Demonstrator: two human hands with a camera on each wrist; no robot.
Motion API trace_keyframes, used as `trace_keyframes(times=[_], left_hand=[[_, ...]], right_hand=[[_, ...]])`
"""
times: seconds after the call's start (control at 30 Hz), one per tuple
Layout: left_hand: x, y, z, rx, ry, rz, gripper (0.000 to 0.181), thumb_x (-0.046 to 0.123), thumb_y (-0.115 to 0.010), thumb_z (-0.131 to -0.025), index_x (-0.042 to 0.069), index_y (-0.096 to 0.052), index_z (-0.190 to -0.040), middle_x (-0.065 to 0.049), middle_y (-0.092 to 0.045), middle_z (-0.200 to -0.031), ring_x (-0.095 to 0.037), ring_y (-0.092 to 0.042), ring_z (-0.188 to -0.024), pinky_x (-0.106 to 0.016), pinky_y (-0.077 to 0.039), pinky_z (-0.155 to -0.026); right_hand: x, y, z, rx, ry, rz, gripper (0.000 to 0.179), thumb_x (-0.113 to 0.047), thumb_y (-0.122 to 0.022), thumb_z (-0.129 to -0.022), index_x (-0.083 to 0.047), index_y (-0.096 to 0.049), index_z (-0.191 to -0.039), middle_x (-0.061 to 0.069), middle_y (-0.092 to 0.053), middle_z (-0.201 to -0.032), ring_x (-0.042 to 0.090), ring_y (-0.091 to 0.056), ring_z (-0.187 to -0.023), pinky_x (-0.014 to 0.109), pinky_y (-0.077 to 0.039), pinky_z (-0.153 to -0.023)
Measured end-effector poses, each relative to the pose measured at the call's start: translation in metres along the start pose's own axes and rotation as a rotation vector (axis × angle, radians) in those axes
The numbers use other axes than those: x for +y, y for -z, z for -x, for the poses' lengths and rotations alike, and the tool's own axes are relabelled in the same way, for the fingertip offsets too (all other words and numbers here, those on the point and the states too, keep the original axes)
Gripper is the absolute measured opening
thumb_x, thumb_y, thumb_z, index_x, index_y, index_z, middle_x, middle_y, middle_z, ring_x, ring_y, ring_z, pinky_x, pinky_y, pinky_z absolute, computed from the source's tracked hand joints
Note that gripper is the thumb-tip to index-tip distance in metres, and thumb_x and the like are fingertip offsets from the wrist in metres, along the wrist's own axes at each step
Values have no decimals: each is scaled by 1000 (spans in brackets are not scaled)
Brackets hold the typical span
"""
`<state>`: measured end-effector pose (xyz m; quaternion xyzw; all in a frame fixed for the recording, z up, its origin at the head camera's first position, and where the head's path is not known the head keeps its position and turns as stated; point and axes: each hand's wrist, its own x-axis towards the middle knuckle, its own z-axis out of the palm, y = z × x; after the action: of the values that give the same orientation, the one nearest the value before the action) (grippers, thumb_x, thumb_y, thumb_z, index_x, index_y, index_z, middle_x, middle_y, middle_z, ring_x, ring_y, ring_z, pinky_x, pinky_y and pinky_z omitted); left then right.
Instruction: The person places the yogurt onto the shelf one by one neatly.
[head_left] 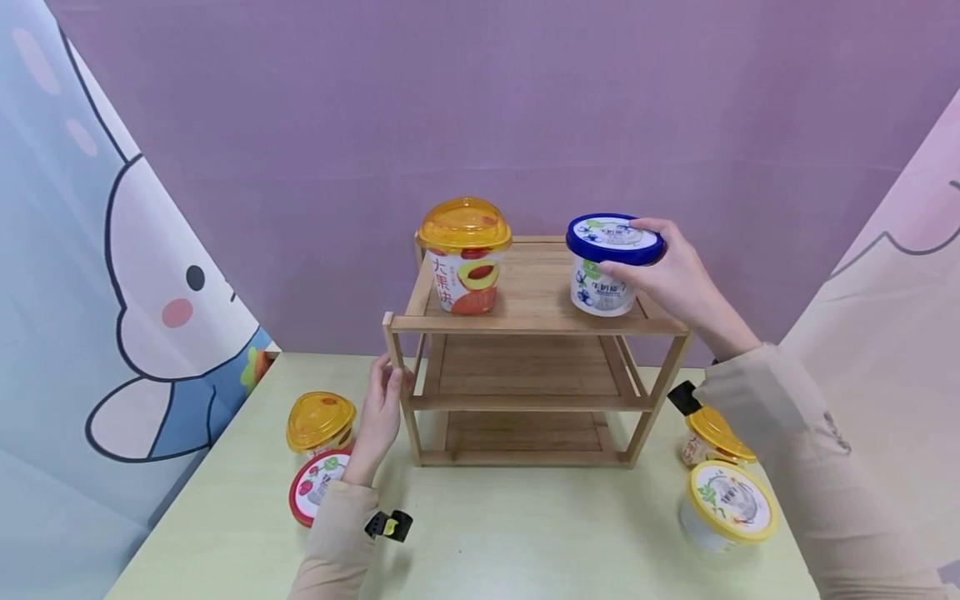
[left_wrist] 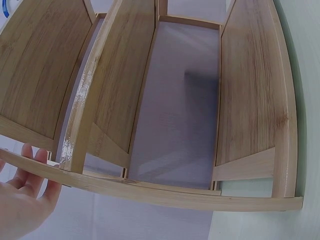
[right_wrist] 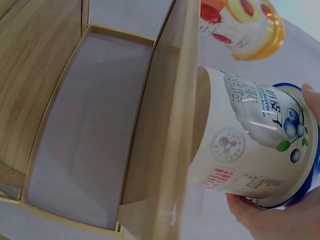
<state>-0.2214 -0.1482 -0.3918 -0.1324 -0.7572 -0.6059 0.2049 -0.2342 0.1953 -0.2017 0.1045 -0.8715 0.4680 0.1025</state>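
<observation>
My right hand (head_left: pixel 671 271) grips the blue lid of a white blueberry tub (head_left: pixel 600 287), fingers over the top and thumb at the near side. The tub is upright at the right of the top board of a three-tier wooden shelf (head_left: pixel 540 321); in the right wrist view its base overlaps the board's edge. My left hand (head_left: pixel 384 408) holds the shelf's left front post, and in the left wrist view the fingers (left_wrist: pixel 32 182) curl round that wooden bar. A fruit cup (head_left: pixel 465 279) with a domed orange lid stands at the top board's left.
Left of the shelf are an orange-lidded cup (head_left: pixel 321 421) and a red-lidded tub (head_left: pixel 315 483), partly behind my left forearm. On the right stand another orange-lidded cup (head_left: pixel 716 437) and a yellow-lidded tub (head_left: pixel 727 504). A purple cloth (head_left: pixel 525 108) hangs behind the pale green table (head_left: pixel 480 533).
</observation>
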Motion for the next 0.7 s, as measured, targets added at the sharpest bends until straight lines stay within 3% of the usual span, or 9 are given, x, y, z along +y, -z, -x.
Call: trace_keyframes(times=[0.7], left_hand=[[3,0,1,-4,4,18,31,11,-32,-97,-1,-31,-125,-25,-49,-94,-34,-47,-90,-49,-38,-81]], right_hand=[[17,-1,-13,-18,3,-10,85,-36,-67,-77,-7,-16,-138,23,-26,-136,36,-35,-120,46,-32,-96]])
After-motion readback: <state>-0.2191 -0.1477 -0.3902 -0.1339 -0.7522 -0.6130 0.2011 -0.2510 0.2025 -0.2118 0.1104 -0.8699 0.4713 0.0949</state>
